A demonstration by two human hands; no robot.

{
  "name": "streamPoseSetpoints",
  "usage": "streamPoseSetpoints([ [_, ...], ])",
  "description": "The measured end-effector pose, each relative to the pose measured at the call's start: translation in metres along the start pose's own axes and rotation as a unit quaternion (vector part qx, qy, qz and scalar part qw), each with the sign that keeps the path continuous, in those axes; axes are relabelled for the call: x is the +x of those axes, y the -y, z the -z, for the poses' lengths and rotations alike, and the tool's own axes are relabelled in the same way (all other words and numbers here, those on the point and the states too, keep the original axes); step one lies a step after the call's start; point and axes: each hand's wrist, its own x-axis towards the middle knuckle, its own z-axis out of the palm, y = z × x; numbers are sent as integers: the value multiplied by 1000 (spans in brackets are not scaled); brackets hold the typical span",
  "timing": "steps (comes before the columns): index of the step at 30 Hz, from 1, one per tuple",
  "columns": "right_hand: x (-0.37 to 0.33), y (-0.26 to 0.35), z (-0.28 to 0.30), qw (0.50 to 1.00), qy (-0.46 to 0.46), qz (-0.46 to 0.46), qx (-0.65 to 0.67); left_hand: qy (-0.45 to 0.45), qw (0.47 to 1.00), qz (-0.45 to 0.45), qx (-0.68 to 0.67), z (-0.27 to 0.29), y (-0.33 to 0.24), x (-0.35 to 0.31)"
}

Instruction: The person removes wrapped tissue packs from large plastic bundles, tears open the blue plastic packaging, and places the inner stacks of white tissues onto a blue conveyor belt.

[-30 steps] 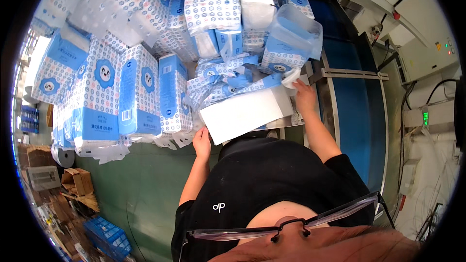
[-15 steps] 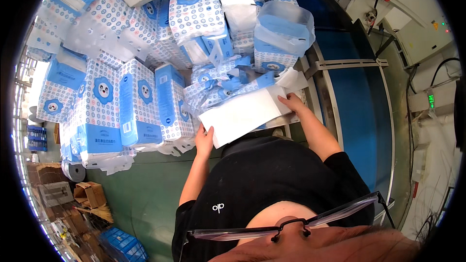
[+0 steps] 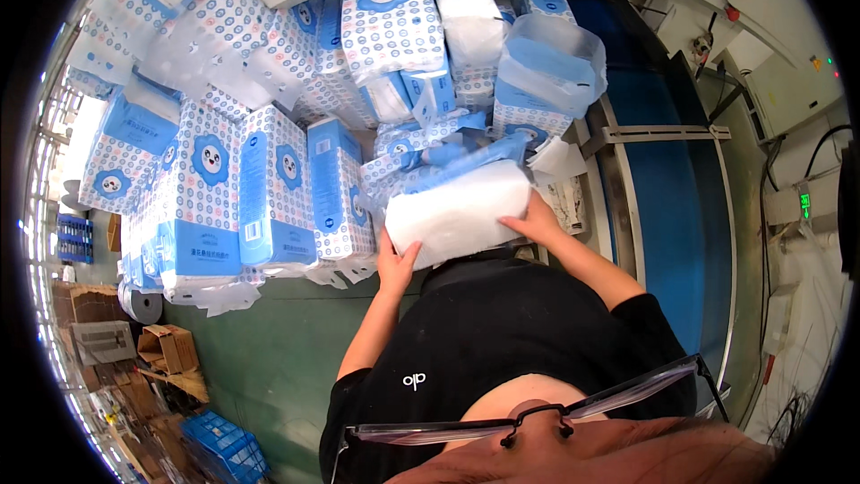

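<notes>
So the person had both hands closed on a soft white oblong paper stack [image 3: 459, 215], left hand [image 3: 397, 262] gripping its left end, right hand [image 3: 537, 222] its right. It was just in front of their black short-sleeved shirt [image 3: 502, 332]. Crumpled blue-and-white plastic wrappers [image 3: 430, 154] lay right on its far side, tall blue-and-white patterned packs [image 3: 208, 197] stood left, and a flat blue conveyor belt [image 3: 672, 215] ran down the right.

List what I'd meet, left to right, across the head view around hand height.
Grey roll → left hand → white paper stack → right hand → blue conveyor belt → lit green sign.
</notes>
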Motion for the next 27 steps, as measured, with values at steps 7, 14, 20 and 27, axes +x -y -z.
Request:
streamPoseSetpoints([
  [7,-20,-52,-14,986,-26,31,162,63,997,18,-52,9,42,-11],
  [14,-24,-26,-31,975,-1,22,220,57,994,20,-93,-14,27,-19],
  [20,-16,21,-13,985,91,-109,-100,73,960,144,228,13,-36,-1],
  [27,36,14,-58,939,215,-245,111,-12,955,50,293,33,-33,36],
])
